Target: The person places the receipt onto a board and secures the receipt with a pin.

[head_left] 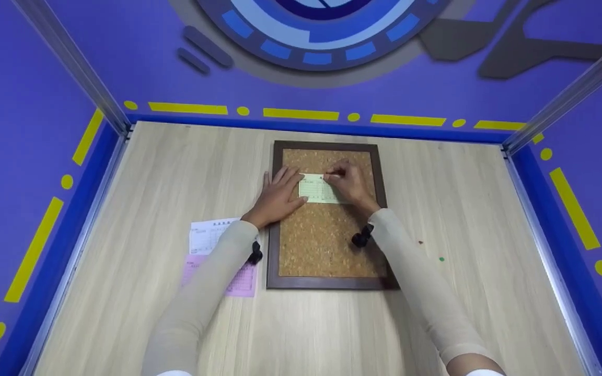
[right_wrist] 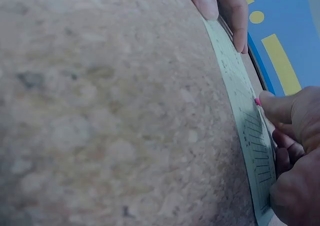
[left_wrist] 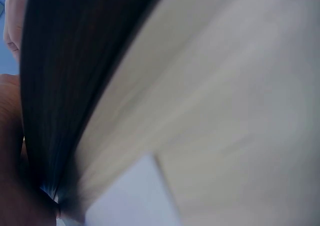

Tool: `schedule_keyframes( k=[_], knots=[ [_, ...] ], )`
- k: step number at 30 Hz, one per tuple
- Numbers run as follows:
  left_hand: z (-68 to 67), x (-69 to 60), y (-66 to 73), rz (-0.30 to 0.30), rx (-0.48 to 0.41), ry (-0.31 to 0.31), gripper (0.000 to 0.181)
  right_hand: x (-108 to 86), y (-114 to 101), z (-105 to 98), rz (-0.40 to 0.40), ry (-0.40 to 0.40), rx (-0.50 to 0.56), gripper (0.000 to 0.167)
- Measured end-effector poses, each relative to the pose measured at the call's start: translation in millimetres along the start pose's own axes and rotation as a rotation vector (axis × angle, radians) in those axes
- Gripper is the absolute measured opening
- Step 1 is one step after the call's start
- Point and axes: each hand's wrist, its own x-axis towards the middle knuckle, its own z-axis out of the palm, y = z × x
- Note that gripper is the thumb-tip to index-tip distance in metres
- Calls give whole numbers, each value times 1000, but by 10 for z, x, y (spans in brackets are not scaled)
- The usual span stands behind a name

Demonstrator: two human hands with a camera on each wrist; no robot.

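A pale green printed slip (head_left: 310, 190) lies across the upper part of a cork board (head_left: 327, 240) with a dark brown frame. My left hand (head_left: 278, 198) rests at the board's left side, its fingers extended, with fingertips and thumb touching the slip's left end. At the slip's upper edge my right hand (head_left: 352, 183) pinches a small pink pushpin (right_wrist: 258, 101) between thumb and finger. The right wrist view shows the pin's head against the slip; its point is hidden. In the left wrist view, the dark frame (left_wrist: 65, 75) covers much of the left hand.
Left of the board, a white printed slip (head_left: 204, 237) and a pink one (head_left: 242, 282) lie on the wooden table (head_left: 327, 334), partly under the left sleeve. Right of the board are a small green pin (head_left: 441, 259) and a reddish one (head_left: 420, 242). Blue-purple panels surround the table.
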Motion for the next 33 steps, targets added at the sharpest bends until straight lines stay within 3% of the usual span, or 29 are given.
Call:
schedule_keyframes(
  k=[9,17,27,33],
  knots=[
    [-1,-14,-5,13,8,21,72,-17,12,20,-64,-19,32,9],
    [-1,-12,10,9,8,23,71,-33,24,15,-122,-31,-23,8],
    [21,4,-1,0,26,21,68,11,-34,-69,-255,-79,-326,9],
    [12,1,6,0,26,26,68,21,-43,-78,-315,-101,-381,11]
  ],
)
